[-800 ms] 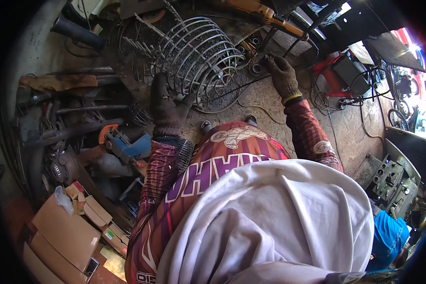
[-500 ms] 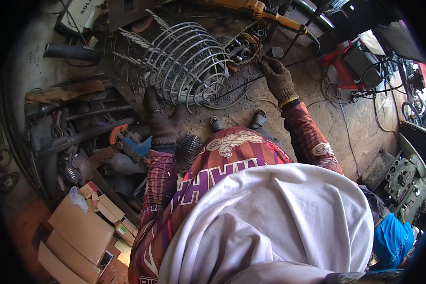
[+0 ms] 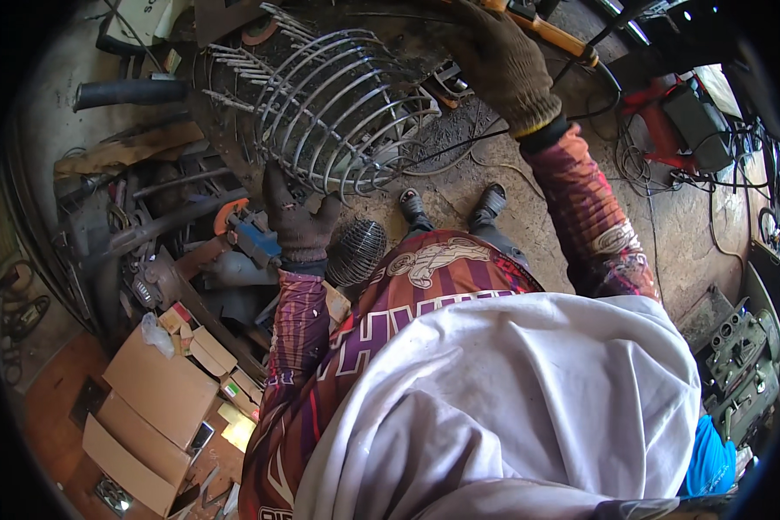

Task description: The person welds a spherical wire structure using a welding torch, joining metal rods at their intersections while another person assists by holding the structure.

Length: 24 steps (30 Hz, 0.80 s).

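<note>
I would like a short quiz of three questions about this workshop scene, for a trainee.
1. True or false: the left hand rests at the lower edge of the wire cage.
2. The right hand is raised near: A) the cardboard boxes, B) a yellow-handled tool, C) the blue cloth.
3. Fill in: both hands wear work ____.

Key: 1 true; 2 B; 3 gloves.

dirty concrete floor (image 3: 529, 186) w/ wire cage (image 3: 338, 95), cables (image 3: 641, 165), red welder (image 3: 680, 117), cardboard boxes (image 3: 156, 390), scrap metal (image 3: 147, 208).
</note>
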Motion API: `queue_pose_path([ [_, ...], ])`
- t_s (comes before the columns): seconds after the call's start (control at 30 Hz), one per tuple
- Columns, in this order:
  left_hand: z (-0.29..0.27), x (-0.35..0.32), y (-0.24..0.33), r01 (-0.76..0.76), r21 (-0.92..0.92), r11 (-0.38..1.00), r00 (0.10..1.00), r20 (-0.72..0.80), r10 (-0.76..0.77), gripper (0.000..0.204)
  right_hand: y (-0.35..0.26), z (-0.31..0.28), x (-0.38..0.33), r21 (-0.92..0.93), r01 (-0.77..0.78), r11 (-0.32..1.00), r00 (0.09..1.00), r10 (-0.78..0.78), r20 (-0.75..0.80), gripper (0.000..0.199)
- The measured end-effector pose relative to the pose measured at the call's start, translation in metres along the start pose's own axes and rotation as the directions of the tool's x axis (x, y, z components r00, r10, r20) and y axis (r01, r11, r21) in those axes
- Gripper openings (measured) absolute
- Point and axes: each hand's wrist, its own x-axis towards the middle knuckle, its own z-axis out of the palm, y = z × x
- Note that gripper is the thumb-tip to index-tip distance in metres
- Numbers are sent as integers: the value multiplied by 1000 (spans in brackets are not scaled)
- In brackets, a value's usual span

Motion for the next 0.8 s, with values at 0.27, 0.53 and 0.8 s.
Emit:
queue_pose_path([
  [0.27, -4, 8, 18, -123, 141, 982, 992, -16, 126, 100, -31, 5, 45, -313, -80, 946, 911, 197, 363, 38],
  [0.53, -8, -1, 11, -83, 135, 987, 996, -10, 85, 103, 24, 58, 27, -349, 76, 934, 937, 52, 344, 24],
  [0.8, -12, 2, 23, -57, 84, 995, 998, -1, 57, 103, 14, 59, 43, -469, 48, 882, 896, 169, 410, 19],
])
